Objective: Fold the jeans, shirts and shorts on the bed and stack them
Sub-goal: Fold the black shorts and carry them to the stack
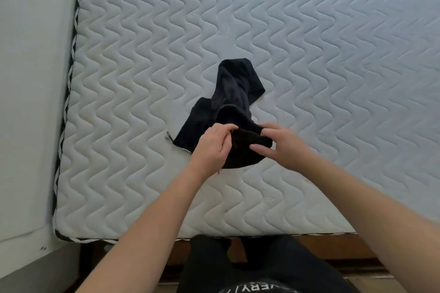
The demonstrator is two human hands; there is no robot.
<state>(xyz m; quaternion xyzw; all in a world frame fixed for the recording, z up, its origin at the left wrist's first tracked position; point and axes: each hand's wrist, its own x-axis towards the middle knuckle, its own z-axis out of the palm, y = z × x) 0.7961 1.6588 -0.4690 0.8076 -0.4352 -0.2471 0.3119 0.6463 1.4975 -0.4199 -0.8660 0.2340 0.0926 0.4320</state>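
The bed (309, 31) fills nearly the whole view, a bare quilted mattress w/ a wavy stitch pattern and a dark-and-white piped edge along its left side. Left of it runs a pale wall or panel (28, 78), and at the bottom I can see my own dark clothes and a strip of wood floor.

On the mattress, roughly centre and toward the near edge, lies one black garment (235, 93) (shorts, I think, though it's too bunched and dark to be sure). It's crumpled: one part trails away from me and another flap spreads out to the left w/ a pale hem edge showing. No other clothes in view, no stack yet.

Both my hands are on its near end. My left hand (212, 147) has fingers curled, pinching the fabric at the top of what looks like the waistband. My right hand (283, 143) holds the same band from the other side, thumb under and fingers bent over it. The two are close together, w/ only a short stretch of cloth between them.

Step in hand, as I judge it: I'm sorting out this piece, finding the waistband before any fold is made. So early in the task.

Next move calls for spreading my hands apart along the band, lifting and shaking the thing so the legs hang straight, then laying it flat on the bed. Only then fold in half, legs together.
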